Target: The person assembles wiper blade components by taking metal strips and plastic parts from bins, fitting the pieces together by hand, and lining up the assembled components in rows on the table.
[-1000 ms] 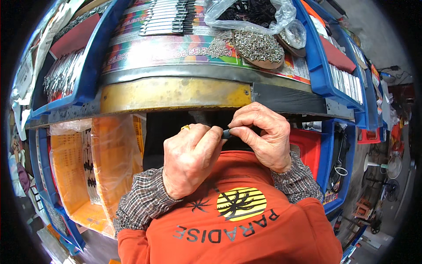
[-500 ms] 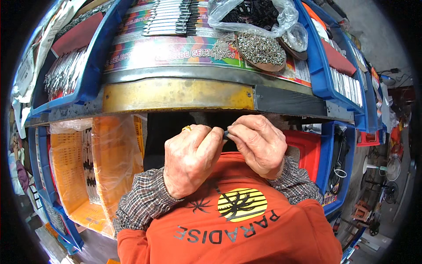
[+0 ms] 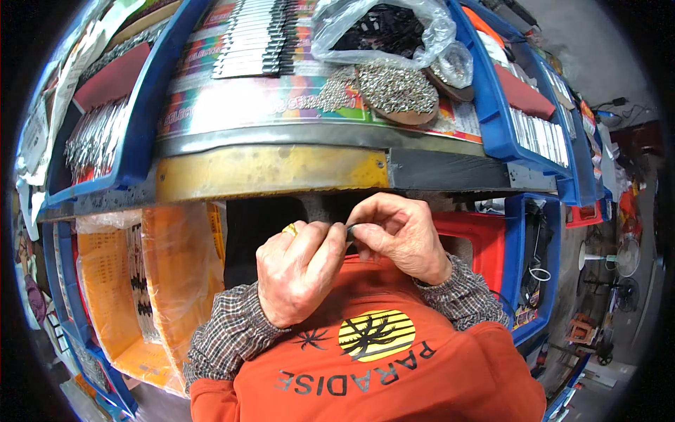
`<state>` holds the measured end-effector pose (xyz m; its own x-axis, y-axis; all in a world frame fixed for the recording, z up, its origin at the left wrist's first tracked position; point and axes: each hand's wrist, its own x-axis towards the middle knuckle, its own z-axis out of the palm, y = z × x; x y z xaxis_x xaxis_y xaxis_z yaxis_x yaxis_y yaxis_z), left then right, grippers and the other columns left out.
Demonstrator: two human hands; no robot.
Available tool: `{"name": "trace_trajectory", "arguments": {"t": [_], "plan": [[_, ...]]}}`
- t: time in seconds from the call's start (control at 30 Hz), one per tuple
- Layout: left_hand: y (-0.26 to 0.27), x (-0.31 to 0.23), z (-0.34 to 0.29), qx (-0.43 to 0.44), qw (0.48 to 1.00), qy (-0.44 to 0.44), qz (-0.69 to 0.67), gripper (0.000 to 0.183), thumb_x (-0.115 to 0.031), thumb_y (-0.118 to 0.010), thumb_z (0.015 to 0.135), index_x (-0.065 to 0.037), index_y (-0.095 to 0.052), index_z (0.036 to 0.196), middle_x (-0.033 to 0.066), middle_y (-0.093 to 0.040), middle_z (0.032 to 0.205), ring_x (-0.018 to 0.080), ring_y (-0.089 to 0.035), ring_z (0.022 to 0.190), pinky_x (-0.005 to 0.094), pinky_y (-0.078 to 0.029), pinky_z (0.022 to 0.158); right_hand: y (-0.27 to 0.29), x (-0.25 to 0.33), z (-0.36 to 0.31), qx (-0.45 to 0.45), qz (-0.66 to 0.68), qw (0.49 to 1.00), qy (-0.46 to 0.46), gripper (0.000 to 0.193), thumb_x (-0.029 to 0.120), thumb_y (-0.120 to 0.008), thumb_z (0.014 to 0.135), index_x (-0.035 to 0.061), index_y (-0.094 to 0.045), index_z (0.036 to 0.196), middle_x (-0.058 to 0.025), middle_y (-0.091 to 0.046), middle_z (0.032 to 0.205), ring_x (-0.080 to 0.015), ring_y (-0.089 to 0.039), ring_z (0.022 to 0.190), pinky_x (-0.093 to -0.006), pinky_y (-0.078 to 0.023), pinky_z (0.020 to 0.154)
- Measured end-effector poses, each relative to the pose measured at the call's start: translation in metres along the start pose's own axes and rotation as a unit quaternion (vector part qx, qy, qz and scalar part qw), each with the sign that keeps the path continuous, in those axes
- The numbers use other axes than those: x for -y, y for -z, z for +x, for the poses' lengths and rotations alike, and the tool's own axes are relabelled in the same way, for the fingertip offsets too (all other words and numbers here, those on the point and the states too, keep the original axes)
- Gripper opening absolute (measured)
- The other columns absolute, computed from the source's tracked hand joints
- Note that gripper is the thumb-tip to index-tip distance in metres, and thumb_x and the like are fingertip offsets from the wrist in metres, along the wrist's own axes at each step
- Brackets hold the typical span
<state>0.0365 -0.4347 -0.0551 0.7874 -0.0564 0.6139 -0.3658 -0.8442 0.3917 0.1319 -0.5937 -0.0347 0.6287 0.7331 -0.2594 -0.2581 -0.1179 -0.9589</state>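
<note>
Just in front of my chest, below the bench edge, both hands come together at the fingertips. A small dark piece (image 3: 350, 231) sits between them; most of it is covered, and its kind cannot be made out. My left hand (image 3: 298, 269) has its fingers curled and closed on it, knuckles up, with a gold ring on one finger. From the other side, my right hand (image 3: 406, 240) pinches the piece between thumb and forefinger.
On the bench lie a row of flat metal strips (image 3: 247, 42), a pile of small metal pins (image 3: 397, 88) and a plastic bag (image 3: 439, 35) of black parts. Blue bins (image 3: 140, 141) flank it. An orange crate (image 3: 179, 302) stands left, a red tray (image 3: 485, 235) right.
My right hand has shifted a little left and turned, its fingers now more bent. The bench appears slightly higher and further left in view. The small dark piece stays between the hands.
</note>
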Motion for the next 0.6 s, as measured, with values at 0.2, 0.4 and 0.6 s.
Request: {"name": "trace_trajectory", "arguments": {"t": [0.2, 0.4, 0.6], "plan": [[-0.001, -0.002, 0.007, -0.009, 1.0, 0.005, 0.006, 0.028, 0.0, -0.073, 0.067, 0.0, -0.062, 0.093, 0.0085, -0.06, 0.075, 0.0209, -0.057, 0.058, 0.0307, -0.044, 0.05, -0.003, 0.0, 0.001, -0.035, -0.014, 0.999, -0.003, 0.01, 0.002, -0.059, 0.089, -0.0047, -0.062, 0.097, -0.0047, -0.063, 0.078, -0.0074, -0.06, 0.059, -0.0187, -0.05, 0.053], [0.002, 0.0, 0.017, -0.018, 1.0, 0.025, 0.002, 0.026, 0.001, -0.072, 0.067, -0.001, -0.063, 0.092, 0.0093, -0.061, 0.076, 0.0226, -0.059, 0.061, 0.0318, -0.046, 0.053, 0.017, 0.016, 0.01, -0.121, -0.272, 0.926, 0.23, 0.014, 0.006, -0.069, 0.082, -0.0013, -0.064, 0.093, -0.0068, -0.062, 0.082, -0.0125, -0.06, 0.068, -0.0255, -0.049, 0.059], [-0.001, 0.011, 0.011, -0.026, 0.997, 0.067, -0.011, 0.025, 0.0, -0.073, 0.068, -0.002, -0.063, 0.091, 0.0104, -0.062, 0.077, 0.0243, -0.06, 0.062, 0.0334, -0.046, 0.055, 0.066, 0.028, 0.046, -0.267, -0.542, 0.703, 0.375, 0.024, 0.008, -0.073, 0.071, 0.002, -0.064, 0.093, -0.0113, -0.061, 0.088, -0.0299, -0.056, 0.083, -0.0398, -0.045, 0.075]]}}
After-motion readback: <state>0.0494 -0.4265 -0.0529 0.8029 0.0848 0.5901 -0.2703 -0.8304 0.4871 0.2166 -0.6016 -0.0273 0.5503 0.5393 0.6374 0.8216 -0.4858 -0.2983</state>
